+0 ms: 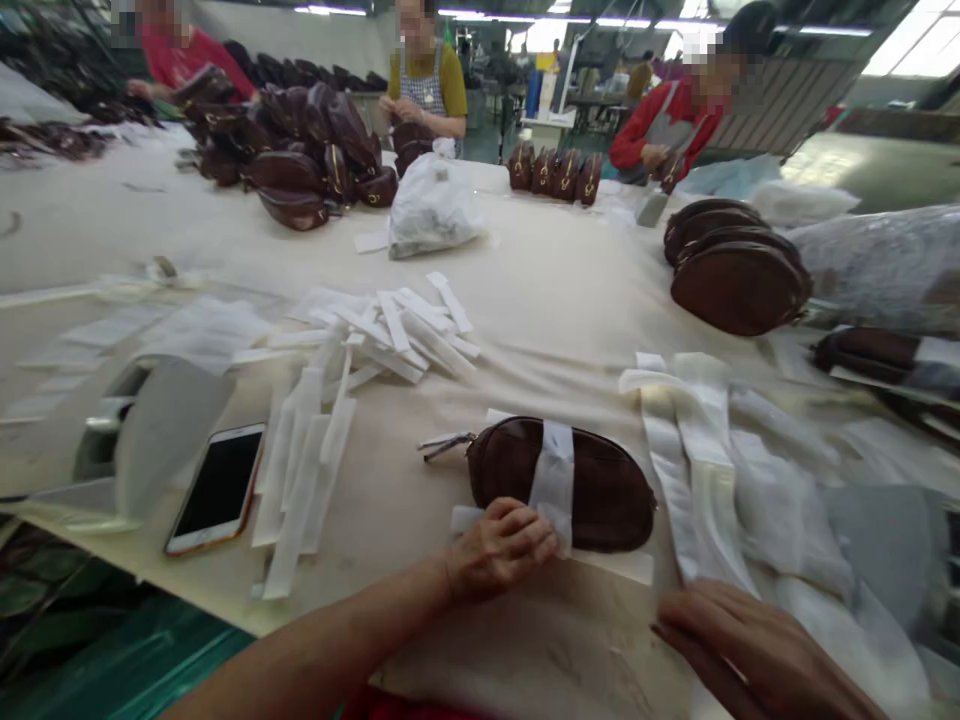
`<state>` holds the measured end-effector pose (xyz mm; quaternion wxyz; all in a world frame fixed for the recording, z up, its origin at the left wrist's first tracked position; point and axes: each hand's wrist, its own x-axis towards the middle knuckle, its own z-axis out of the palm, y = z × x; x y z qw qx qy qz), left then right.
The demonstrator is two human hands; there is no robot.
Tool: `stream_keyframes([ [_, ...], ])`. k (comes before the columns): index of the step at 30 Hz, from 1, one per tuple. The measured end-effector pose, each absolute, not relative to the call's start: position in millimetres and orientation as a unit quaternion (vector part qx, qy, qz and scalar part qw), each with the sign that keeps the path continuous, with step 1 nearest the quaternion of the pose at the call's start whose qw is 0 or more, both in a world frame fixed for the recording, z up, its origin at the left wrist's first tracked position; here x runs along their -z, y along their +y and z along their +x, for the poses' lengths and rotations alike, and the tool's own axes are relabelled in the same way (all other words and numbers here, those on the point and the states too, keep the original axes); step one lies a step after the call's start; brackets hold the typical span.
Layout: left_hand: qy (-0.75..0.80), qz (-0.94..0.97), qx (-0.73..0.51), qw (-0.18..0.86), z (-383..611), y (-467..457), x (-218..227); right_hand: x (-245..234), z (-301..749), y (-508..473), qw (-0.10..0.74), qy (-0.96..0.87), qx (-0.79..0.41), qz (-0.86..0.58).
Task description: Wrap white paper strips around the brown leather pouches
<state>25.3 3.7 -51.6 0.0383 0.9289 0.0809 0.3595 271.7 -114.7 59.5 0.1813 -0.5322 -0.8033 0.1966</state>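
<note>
A brown leather pouch lies on the table in front of me, with a white paper strip wrapped across its middle. My left hand rests at the pouch's near edge, fingers curled and pinching the lower end of that strip. My right hand lies low at the right, fingers stretched out flat on a sheet of paper, holding nothing. White strips and wrapping paper lie just right of the pouch.
A phone lies at the left near the table edge, beside several loose white strips. Brown pouches are stacked at the right and piled far left. A white plastic bag sits mid-table. Three people work across the table.
</note>
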Motion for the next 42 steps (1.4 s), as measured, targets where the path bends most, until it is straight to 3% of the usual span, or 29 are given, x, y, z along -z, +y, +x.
stream_keyframes([
  [6, 0.082, 0.936, -0.338, 0.042, 23.8, 1.2, 54.7, -51.8, 227.8, -20.7, 0.03, -0.895, -0.108, -0.431],
  [9, 0.08, 0.927, -0.362, 0.055, 25.0, 2.3, 54.4, -37.6, 228.6, -4.1, -0.006, -0.905, -0.093, -0.415],
  [24, 0.078, 0.935, -0.341, 0.051, 24.5, 3.0, 53.8, -30.0, 228.6, 39.4, -0.02, -0.88, -0.15, -0.45],
  [29, 0.089, 0.934, -0.343, 0.047, 24.4, 2.9, 52.2, -33.7, 245.8, 42.3, 0.019, -0.864, -0.175, -0.472],
  [35, 0.088, 0.923, -0.37, 0.058, 26.2, 2.7, 54.5, -28.1, 231.2, -24.3, 0.258, -0.827, -0.126, -0.484],
  [42, 0.081, 0.919, -0.382, 0.049, 24.2, 4.1, 50.9, 13.4, 212.6, -64.9, 0.307, -0.795, -0.062, -0.519],
])
